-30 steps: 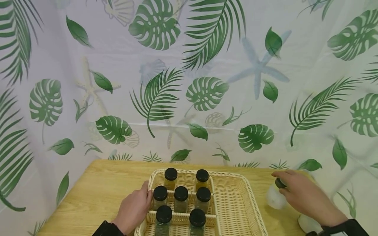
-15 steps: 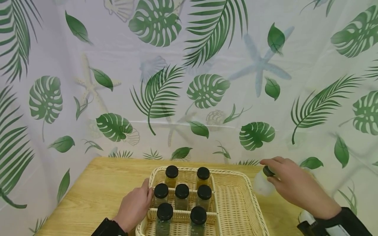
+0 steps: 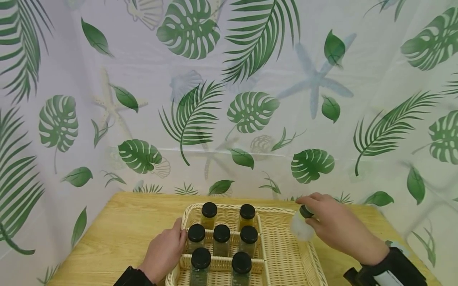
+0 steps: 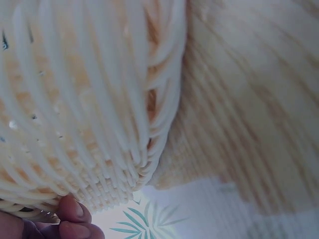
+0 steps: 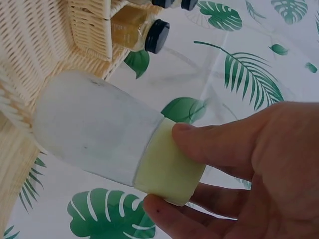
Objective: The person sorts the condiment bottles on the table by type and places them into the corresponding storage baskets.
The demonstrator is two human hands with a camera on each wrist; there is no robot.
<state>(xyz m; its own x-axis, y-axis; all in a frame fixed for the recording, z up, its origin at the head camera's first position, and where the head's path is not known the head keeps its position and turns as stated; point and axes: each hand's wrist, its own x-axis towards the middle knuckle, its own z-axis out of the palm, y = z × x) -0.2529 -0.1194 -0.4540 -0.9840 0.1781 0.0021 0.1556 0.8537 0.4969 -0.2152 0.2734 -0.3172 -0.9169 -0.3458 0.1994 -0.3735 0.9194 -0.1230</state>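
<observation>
My right hand (image 3: 345, 228) pinches a frosted white bottle (image 3: 300, 228) by its neck end, thumb and fingers round it. In the right wrist view the bottle (image 5: 94, 124) lies tilted, a pale yellow-green collar (image 5: 172, 164) between the fingers. It overlaps the right rim of the wicker basket (image 3: 280, 254) in the head view. On the other side, my left hand (image 3: 162, 250) grips the basket's left rim. The left wrist view shows fingertips (image 4: 75, 224) at the woven wall (image 4: 99, 99). Several glass jars with black lids (image 3: 221, 233) stand in the basket's left compartments.
The basket stands on a wooden table (image 3: 118, 230). A pale object (image 3: 397, 247) shows partly behind the right wrist. Behind the table hangs a white cloth (image 3: 257, 167) printed with green leaves. A wicker divider separates the jars from the wide right compartment.
My right hand has carried the frosted bottle leftward, from over the table at the right to the basket's right rim. The left hand and jars stay as they were.
</observation>
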